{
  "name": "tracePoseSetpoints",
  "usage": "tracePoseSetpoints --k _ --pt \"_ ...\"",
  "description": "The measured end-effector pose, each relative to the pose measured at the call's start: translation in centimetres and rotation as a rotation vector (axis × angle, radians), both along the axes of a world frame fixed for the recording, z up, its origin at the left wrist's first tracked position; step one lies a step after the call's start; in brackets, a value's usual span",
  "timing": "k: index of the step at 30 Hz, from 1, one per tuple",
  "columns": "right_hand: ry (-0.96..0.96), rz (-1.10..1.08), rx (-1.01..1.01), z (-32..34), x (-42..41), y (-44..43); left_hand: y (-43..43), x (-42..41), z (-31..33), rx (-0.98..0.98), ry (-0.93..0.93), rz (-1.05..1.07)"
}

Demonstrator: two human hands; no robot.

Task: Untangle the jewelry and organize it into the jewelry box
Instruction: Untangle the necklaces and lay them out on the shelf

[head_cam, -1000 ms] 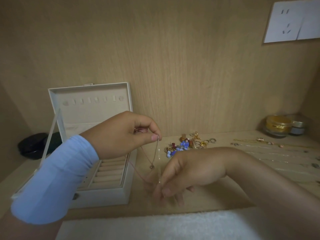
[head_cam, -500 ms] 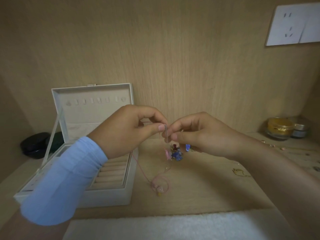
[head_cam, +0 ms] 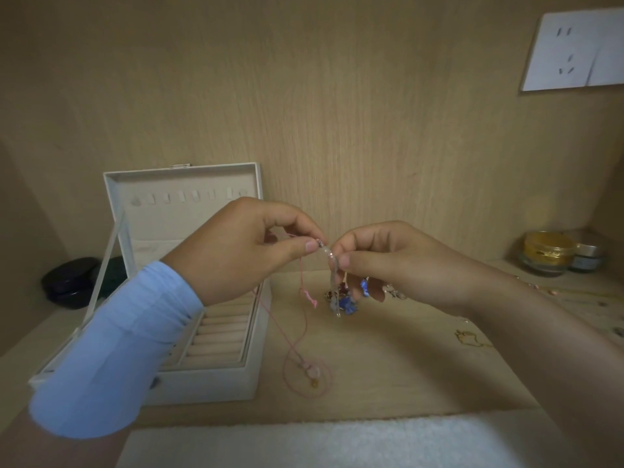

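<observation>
Pinching a pink cord bracelet (head_cam: pixel 301 275) in the narrow thumb-and-forefinger grip of left hand (head_cam: pixel 250 251) and right hand (head_cam: pixel 398 261) alike, above the surface (head_cam: pixel 405 366) beside the open jewelry box (head_cam: pixel 209 386).

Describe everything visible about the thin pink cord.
The thin pink cord looks like fine thread with a pink knotted part and small pale beads. The left hand and right hand pinch its top above the wooden shelf; it hangs slack, its lower loop resting on the wood beside the open cream jewelry box.
</observation>
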State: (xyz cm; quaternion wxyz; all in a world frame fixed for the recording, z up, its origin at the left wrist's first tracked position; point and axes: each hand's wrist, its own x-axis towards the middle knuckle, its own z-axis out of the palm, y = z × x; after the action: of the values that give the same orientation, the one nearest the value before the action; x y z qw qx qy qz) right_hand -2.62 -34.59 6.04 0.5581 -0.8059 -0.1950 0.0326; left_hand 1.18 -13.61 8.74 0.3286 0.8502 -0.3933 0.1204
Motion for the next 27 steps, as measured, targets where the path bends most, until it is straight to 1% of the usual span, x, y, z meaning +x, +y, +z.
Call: tracePoseSetpoints --k 7,10,12,16,18,20,22,24,27 --pt "-0.054 -0.076 -0.045 -0.6 0.6 -0.3 0.1 0.6 -0.5 0.046 0.031 0.04" --pt "-0.032 -0.063 0.048 -1.0 1.0 -0.6 0.0 0.7 -0.7 0.041 0.059 -0.004" --pt "0.021 -0.039 0.128 -1.2 1.1 -0.7 -0.2 0.8 -0.9 0.003 0.093 -0.053" --pt "0.149 -0.062 0.226 -1.2 1.0 -0.5 -0.7 0.8 -1.5 -0.08 0.204 -0.122" --pt "0.181 -0.098 0.204 -1.2 1.1 -0.5 -0.8 0.9 -1.7 -0.111 0.258 -0.127" --pt "0.167 -0.146 0.147 -1.3 1.2 -0.7 -0.9 1.0 -1.9 -0.14 0.305 -0.128" --pt "0.116 -0.203 0.085 -1.4 1.3 -0.8 -1.0 1.1 -1.9 -0.168 0.355 -0.123" --pt "0.026 -0.261 0.009 -1.4 1.3 -0.9 -1.0 1.1 -2.0 -0.214 0.428 -0.105" --pt "-0.031 -0.307 -0.018 -1.3 1.3 -0.8 -1.2 1.5 -2.2 -0.299 0.518 -0.059"
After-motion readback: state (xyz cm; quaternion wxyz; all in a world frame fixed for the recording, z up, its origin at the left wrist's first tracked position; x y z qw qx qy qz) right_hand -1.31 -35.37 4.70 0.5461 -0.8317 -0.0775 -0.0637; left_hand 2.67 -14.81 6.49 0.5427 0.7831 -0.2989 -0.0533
